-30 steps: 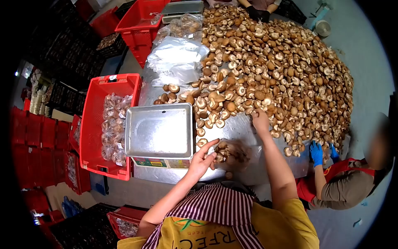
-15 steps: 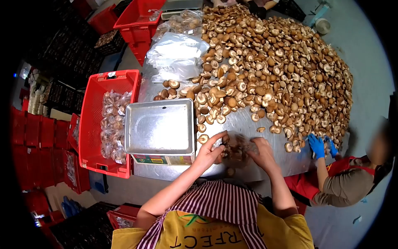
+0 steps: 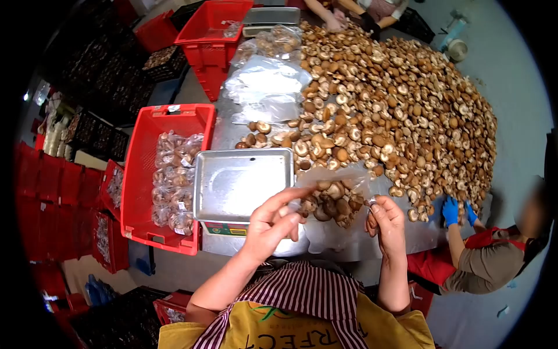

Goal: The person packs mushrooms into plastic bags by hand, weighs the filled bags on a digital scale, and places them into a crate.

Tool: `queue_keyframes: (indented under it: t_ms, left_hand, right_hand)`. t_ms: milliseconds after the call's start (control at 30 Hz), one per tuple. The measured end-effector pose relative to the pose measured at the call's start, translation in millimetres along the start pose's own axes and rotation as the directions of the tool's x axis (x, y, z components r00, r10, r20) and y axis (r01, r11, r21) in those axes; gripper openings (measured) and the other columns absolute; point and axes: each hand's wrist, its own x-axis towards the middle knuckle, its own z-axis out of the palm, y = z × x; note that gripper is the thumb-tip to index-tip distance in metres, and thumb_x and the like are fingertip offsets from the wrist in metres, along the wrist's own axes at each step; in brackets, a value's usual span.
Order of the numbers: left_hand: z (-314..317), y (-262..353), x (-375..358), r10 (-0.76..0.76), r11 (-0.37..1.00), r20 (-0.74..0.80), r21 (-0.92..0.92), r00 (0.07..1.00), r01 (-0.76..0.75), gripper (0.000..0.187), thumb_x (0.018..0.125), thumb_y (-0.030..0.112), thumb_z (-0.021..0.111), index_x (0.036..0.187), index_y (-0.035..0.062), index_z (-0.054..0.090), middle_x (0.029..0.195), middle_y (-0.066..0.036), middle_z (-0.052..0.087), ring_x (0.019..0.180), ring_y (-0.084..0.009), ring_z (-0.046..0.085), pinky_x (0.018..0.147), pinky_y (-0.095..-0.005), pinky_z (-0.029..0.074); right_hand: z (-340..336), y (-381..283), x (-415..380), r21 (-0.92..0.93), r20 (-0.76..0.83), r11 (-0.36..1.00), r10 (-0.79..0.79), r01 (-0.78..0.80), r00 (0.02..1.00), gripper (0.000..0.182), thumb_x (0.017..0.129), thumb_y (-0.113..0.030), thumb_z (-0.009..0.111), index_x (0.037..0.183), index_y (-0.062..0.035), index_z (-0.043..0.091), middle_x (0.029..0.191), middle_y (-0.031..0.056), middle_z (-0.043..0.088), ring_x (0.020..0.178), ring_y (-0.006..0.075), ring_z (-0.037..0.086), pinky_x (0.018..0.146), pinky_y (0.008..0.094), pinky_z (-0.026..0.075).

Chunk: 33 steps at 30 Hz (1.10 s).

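A clear plastic bag of brown shiitake mushrooms [image 3: 332,205] hangs between my two hands, above the near edge of the metal table. My left hand [image 3: 271,225] grips the bag's left side between thumb and fingers. On the other side, my right hand [image 3: 388,220] is closed in a pinch on the bag's right corner. Left of the bag, a scale with a shallow metal tray [image 3: 243,183] stands close to my left hand. The tray holds nothing. Beyond my hands, a large heap of loose shiitake mushrooms [image 3: 401,110] covers much of the table.
A red crate [image 3: 132,174] with several packed mushroom bags [image 3: 173,180] stands at the left. Flat plastic bags [image 3: 264,84] lie behind the scale. A co-worker's blue-gloved hand [image 3: 450,210] is at the heap's right edge; another person's hands [image 3: 337,20] are at the far side.
Both hands have risen with the bag, which now appears opened out and larger in view. The right hand has turned upright, pinching the bag's corner. The whole view has shifted slightly.
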Motion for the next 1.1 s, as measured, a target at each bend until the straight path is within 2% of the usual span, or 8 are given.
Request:
queue_keyframes:
  t_ms: [167,233,500,633,700,733,867,1100]
  left_hand:
    - [-54,48,-6,0.224,0.96,-0.153,0.204,0.962,-0.191,0.04,0.093,0.016,0.056,0.13,0.0008,0.053,0.135,-0.024,0.052,0.065,-0.0128,0.06,0.059,-0.0218,0.05]
    - [-80,56,-13,0.275,0.939,-0.213,0.267,0.937,-0.215,0.041,0.092,0.017,0.057,0.129,0.0001,0.054,0.136,-0.022,0.053,0.056,-0.0109,0.056,0.064,-0.0245,0.051]
    - [-169,15,-46,-0.021,0.951,-0.409,0.274,0.912,0.144,0.034,0.094,0.001,0.054,0.127,0.0025,0.056,0.119,-0.007,0.064,0.069,-0.0059,0.058,0.062,-0.0206,0.049]
    - [-182,6,-55,0.033,0.967,-0.366,0.248,0.93,0.063,0.044,0.092,-0.007,0.052,0.134,0.0035,0.05,0.123,-0.01,0.063,0.093,-0.0084,0.061,0.075,-0.0215,0.052]
    - [-187,12,-56,0.107,0.877,-0.343,0.475,0.933,0.074,0.047,0.091,-0.007,0.054,0.136,0.0038,0.049,0.123,-0.009,0.063,0.097,-0.0085,0.06,0.079,-0.0225,0.051]
    - [-192,14,-57,0.193,0.816,-0.29,0.578,0.938,0.011,0.051,0.089,-0.007,0.056,0.138,0.0042,0.049,0.121,-0.008,0.064,0.096,-0.0071,0.057,0.082,-0.0224,0.048]
    - [-205,30,-64,0.093,0.825,-0.32,0.555,0.943,0.107,0.055,0.087,0.003,0.063,0.139,0.0039,0.048,0.113,-0.005,0.06,0.084,-0.0076,0.053,0.081,-0.0216,0.045]
    - [-228,32,-78,0.1,0.882,-0.279,0.468,0.955,0.044,0.048,0.089,0.007,0.062,0.136,0.0016,0.051,0.104,-0.005,0.064,0.085,-0.0079,0.055,0.082,-0.0232,0.046]
  right_hand:
    - [72,-17,23,0.02,0.122,0.999,-0.05,0.048,0.991,0.011,0.098,-0.008,0.052,0.103,-0.0009,0.059,0.06,-0.0011,0.049,0.044,0.0066,0.04,0.044,0.0223,0.035]
    - [100,-12,36,0.03,0.132,1.0,-0.009,0.005,0.991,0.012,0.098,-0.009,0.052,0.104,-0.0016,0.059,0.061,-0.0016,0.049,0.045,0.0052,0.039,0.044,0.0215,0.034]
    - [150,68,64,-0.265,0.127,0.962,0.103,-0.067,0.987,0.024,0.096,-0.006,0.053,0.119,-0.0016,0.059,0.069,-0.001,0.052,0.055,0.0059,0.046,0.049,0.0216,0.039]
    - [146,84,58,-0.298,0.115,0.953,-0.017,0.051,0.993,0.028,0.095,-0.006,0.055,0.122,-0.0027,0.058,0.08,0.0026,0.059,0.07,0.0103,0.055,0.063,0.0238,0.047]
    - [153,83,51,-0.621,0.01,0.728,-0.363,0.29,0.932,0.032,0.093,-0.007,0.058,0.124,-0.0036,0.058,0.1,0.008,0.064,0.09,0.0166,0.059,0.079,0.0293,0.05]
    - [154,75,47,-0.633,0.0,0.721,-0.365,0.283,0.931,0.035,0.09,-0.008,0.06,0.125,-0.0036,0.057,0.117,0.011,0.061,0.104,0.0207,0.058,0.091,0.0334,0.047]
    - [178,53,23,-0.575,-0.014,0.693,-0.54,0.435,0.841,0.025,0.091,0.003,0.054,0.115,0.0003,0.06,0.113,0.0087,0.059,0.104,0.019,0.058,0.091,0.0306,0.047]
    - [229,52,-1,-0.653,0.18,0.542,-0.567,0.529,0.804,0.017,0.087,0.004,0.055,0.103,0.0019,0.062,0.103,0.011,0.063,0.099,0.0238,0.059,0.091,0.0337,0.045]
